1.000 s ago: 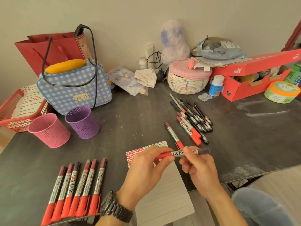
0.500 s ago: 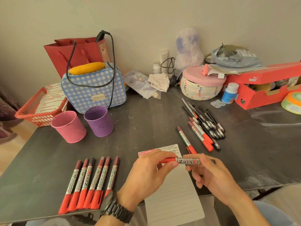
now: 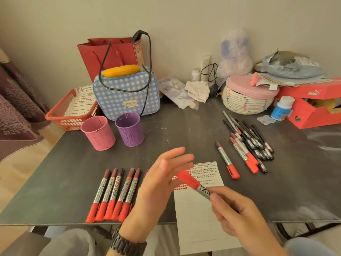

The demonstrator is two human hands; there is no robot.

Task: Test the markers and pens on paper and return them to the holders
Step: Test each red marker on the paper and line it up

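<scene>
Above the lined paper (image 3: 195, 215), the right hand (image 3: 238, 217) pinches a capped red Zhen marker (image 3: 193, 183) by its barrel, cap jutting past the fingertips; the left hand (image 3: 158, 183) hovers beside it, fingers spread, holding nothing.

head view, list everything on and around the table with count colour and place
dark grey table: one, centre
perforated cup holders: two, pink and purple, left of centre
red-capped markers in a row: at least five, near edge, left
mixed pile of pens and markers: count unclear, black and red, right
lone red-capped marker: one, beside pile
lined white paper sheet: one, near edge
blue checked bag: one, back left
red plastic basket: one, far left
woven rope basket with pink lid: one, back right
red shoebox: one, far right
left hand: open, empty
right hand: holding a capped red marker
</scene>
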